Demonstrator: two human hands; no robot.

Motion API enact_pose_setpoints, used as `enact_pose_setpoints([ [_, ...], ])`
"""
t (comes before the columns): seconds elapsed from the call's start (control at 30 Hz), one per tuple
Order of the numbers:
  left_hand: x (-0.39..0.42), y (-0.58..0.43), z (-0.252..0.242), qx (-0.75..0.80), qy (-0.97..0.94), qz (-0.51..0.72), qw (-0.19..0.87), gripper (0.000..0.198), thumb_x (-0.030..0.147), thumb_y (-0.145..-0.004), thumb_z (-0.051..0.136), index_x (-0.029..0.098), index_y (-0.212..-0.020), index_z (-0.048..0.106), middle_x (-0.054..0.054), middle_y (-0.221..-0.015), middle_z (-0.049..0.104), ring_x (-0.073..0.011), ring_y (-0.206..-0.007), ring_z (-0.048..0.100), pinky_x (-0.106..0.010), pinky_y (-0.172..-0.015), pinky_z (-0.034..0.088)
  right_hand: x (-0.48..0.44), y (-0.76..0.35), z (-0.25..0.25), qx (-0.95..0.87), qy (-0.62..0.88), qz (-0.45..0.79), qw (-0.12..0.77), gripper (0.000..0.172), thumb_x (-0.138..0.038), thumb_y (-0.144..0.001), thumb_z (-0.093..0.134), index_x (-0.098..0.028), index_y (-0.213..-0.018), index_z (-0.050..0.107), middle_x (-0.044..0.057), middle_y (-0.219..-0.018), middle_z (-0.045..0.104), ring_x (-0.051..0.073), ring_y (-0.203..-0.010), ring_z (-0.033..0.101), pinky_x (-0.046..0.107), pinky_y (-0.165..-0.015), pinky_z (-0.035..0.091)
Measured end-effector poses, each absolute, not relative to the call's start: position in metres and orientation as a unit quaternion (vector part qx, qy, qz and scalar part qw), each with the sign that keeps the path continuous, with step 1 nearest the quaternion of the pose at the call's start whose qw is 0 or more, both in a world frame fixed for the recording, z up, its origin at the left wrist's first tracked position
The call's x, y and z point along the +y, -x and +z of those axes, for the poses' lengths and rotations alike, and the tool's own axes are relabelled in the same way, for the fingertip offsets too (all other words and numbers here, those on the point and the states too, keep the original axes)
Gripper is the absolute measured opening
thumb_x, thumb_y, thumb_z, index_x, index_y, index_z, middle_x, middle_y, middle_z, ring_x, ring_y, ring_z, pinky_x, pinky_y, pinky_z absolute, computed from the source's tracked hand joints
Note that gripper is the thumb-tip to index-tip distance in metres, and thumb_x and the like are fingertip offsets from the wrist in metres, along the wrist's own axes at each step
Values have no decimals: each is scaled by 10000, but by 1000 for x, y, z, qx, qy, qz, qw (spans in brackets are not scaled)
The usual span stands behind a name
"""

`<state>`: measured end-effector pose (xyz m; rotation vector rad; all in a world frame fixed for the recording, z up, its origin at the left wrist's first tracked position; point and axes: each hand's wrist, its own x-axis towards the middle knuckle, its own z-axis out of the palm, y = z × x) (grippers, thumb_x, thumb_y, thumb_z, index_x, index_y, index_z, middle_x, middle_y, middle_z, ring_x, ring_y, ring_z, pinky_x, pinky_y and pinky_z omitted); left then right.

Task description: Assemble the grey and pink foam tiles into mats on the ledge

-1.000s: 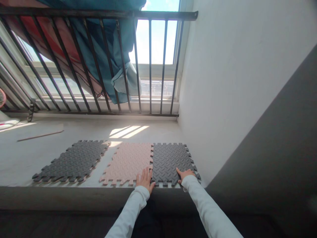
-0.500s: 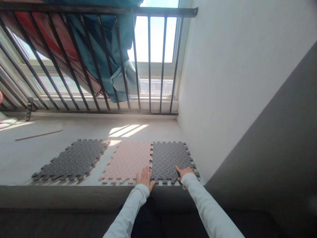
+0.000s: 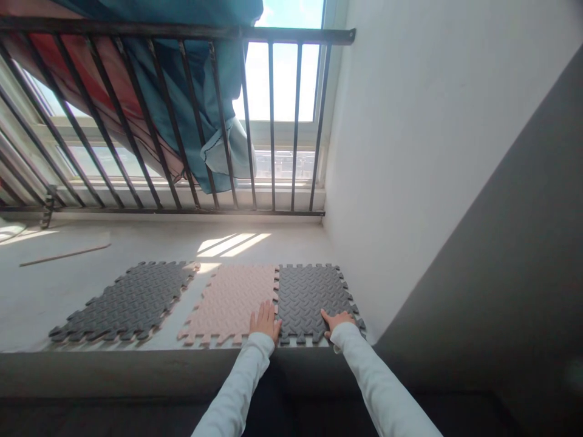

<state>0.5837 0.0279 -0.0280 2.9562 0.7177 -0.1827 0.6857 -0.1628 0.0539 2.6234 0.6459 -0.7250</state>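
Three foam puzzle mats lie on a pale floor. A pink mat (image 3: 232,297) is interlocked along its right edge with a dark grey mat (image 3: 310,294). My left hand (image 3: 264,320) lies flat with fingers stretched out across the seam between them, near the front edge. My right hand (image 3: 337,319) rests flat on the grey mat's front right corner, fingers pointing left. A second dark grey mat (image 3: 125,300) lies apart to the left, with a pink edge showing beneath it.
A black barred railing (image 3: 182,121) stands behind the mats before a window, with teal and red cloth (image 3: 191,91) hanging over it. A white wall (image 3: 410,152) rises right beside the grey mat. A thin wooden strip (image 3: 64,255) lies far left. A dark ledge (image 3: 136,370) crosses below.
Both hands stay pressed on the joined mats, with the left hand slid slightly up along the seam. The view has shifted a little; the mats lie as before.
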Motion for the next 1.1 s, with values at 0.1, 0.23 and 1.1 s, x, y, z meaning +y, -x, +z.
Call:
enact_pose_setpoints([
  [0.1, 29, -585, -29, 234, -969, -66, 54, 538, 349, -834, 227, 233, -1360, 235, -10, -1450, 142, -193, -1332, 136, -479, -1065, 169, -163, -687, 51, 228, -925, -253, 169, 725, -436, -716, 576, -383, -1339, 210, 123, -1242, 498, 321, -1164, 418, 512, -868, 352],
  [0.23, 28, -584, -26, 230, -968, -78, 60, 547, 369, -832, 232, 240, -1364, 222, -7, -1452, 132, -195, -1333, 130, -487, -1067, 155, -163, -686, 51, 230, -926, -250, 167, 725, -439, -710, 581, -380, -1337, 222, 125, -1228, 509, 321, -1160, 421, 506, -861, 359],
  [1.1, 41, -614, -21, 246, -963, -82, 78, 532, 416, -837, 243, 278, -1350, 249, -14, -1455, 131, -212, -1329, 142, -523, -1037, 175, -165, -690, 39, 206, -938, -234, 151, 748, -452, -667, 628, -423, -1312, 251, 139, -1233, 491, 344, -1138, 433, 480, -803, 385],
])
